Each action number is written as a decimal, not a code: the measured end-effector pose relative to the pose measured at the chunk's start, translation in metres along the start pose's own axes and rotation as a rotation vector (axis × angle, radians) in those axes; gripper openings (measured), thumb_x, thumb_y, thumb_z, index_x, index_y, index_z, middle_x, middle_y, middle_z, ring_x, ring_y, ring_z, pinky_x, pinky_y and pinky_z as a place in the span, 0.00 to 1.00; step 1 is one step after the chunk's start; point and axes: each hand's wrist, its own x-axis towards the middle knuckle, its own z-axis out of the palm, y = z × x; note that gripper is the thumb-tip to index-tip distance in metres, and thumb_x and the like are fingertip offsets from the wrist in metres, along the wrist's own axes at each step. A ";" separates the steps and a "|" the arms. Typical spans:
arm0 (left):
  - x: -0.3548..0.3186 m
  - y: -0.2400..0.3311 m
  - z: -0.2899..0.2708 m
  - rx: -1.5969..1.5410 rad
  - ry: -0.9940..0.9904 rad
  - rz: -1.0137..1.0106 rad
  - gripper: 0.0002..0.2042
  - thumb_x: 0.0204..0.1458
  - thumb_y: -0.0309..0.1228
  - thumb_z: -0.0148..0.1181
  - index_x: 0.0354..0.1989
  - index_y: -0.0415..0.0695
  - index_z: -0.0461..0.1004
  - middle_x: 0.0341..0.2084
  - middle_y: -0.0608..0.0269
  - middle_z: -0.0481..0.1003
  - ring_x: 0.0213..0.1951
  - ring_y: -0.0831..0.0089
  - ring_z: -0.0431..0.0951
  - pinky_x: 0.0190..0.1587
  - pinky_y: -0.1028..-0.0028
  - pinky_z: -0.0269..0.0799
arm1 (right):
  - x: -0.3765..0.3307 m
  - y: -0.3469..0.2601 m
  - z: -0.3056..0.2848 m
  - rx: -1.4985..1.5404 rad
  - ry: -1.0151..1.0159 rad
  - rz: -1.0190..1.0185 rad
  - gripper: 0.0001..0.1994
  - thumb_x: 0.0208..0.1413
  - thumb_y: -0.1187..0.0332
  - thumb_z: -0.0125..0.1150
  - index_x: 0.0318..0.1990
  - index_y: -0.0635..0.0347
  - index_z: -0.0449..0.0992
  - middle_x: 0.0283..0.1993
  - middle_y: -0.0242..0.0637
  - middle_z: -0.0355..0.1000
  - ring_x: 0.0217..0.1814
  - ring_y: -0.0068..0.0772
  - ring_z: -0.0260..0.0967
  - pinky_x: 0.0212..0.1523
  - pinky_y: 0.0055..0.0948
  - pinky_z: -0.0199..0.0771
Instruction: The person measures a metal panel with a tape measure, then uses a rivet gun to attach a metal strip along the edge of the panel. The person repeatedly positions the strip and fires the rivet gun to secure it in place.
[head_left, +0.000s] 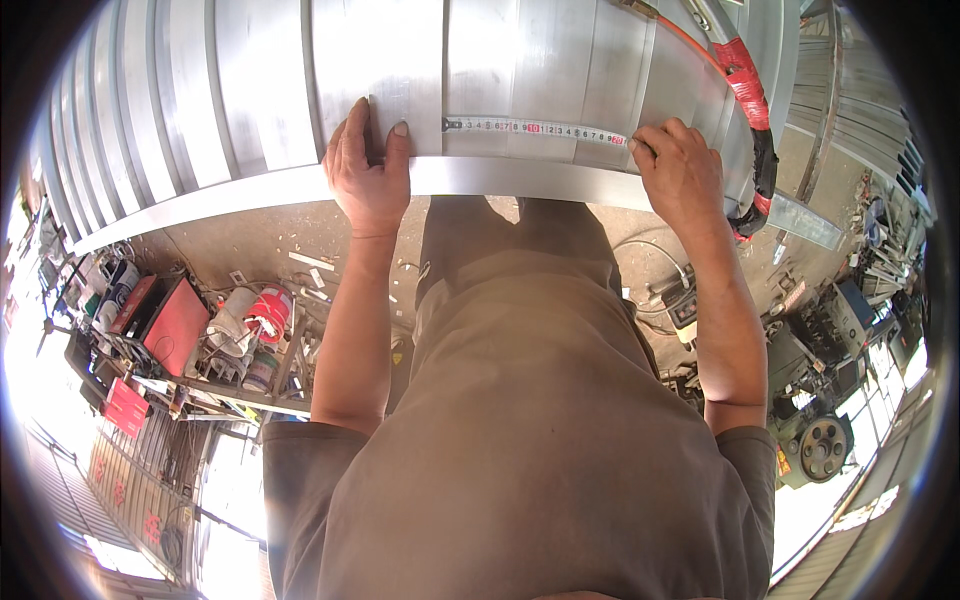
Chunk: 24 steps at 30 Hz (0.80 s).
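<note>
- Left hand (366, 172) lies flat on the near edge of the metal sheets (250, 90), fingers stretched out and slightly spread, thumb along the right side; it grips nothing, just presses down.
- Left thumb tip sits just beside the hooked start of the tape measure (535, 128); whether it touches the tape end is hard to tell.
- Tape measure blade is pulled out flat across the metal, running left to right between the two hands, near the front edge.
- Right hand (682, 165) is curled, fingers bent down onto the far end of the blade, pinning or pinching it against the sheet; the tape's case is hidden under the hand, so what exactly it grips cannot be told.
- Metal sheets are shiny silver, ribbed or stacked in long strips, filling the top of the view; the front edge bends with the lens.
- Orange hose (690, 42) runs diagonally over the sheets at upper right, above the right hand.
- Thick black cable with red tape wraps (752, 95) hangs just right of the right hand, curving down off the sheet edge.
- Person wears a brown short-sleeved shirt (540, 440), both forearms bare.
- Lower left on the floor: a cluttered rack with a red box (172, 325), cans and a red-white roll (268, 310).
- Lower right: dark machines and a round pulley wheel (822, 448), well apart from the hands.
</note>
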 end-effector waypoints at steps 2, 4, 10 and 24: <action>0.000 -0.001 0.000 -0.003 0.002 0.007 0.26 0.53 0.36 0.71 0.60 0.41 0.76 0.48 0.53 0.81 0.51 0.54 0.79 0.57 0.58 0.72 | 0.000 0.000 0.000 0.000 -0.004 0.000 0.10 0.65 0.56 0.61 0.43 0.48 0.83 0.44 0.29 0.76 0.50 0.41 0.75 0.47 0.48 0.74; 0.000 -0.001 0.000 -0.008 -0.005 -0.001 0.26 0.52 0.35 0.71 0.60 0.41 0.76 0.48 0.53 0.81 0.51 0.54 0.79 0.57 0.58 0.72 | 0.000 0.000 -0.001 0.001 -0.002 -0.002 0.10 0.65 0.56 0.61 0.43 0.48 0.83 0.44 0.29 0.76 0.50 0.41 0.75 0.47 0.48 0.74; 0.000 -0.001 0.000 -0.016 -0.007 -0.009 0.26 0.52 0.35 0.72 0.60 0.40 0.76 0.48 0.53 0.81 0.50 0.54 0.79 0.57 0.58 0.72 | 0.000 0.001 -0.001 0.050 -0.040 0.004 0.11 0.66 0.58 0.56 0.44 0.49 0.83 0.46 0.34 0.73 0.53 0.43 0.73 0.50 0.51 0.72; -0.002 -0.002 0.001 0.029 0.012 0.007 0.26 0.51 0.35 0.73 0.60 0.42 0.77 0.48 0.53 0.81 0.49 0.54 0.79 0.56 0.58 0.73 | -0.006 0.015 -0.002 0.090 -0.024 -0.076 0.11 0.65 0.58 0.57 0.44 0.49 0.83 0.46 0.35 0.74 0.52 0.45 0.73 0.50 0.49 0.73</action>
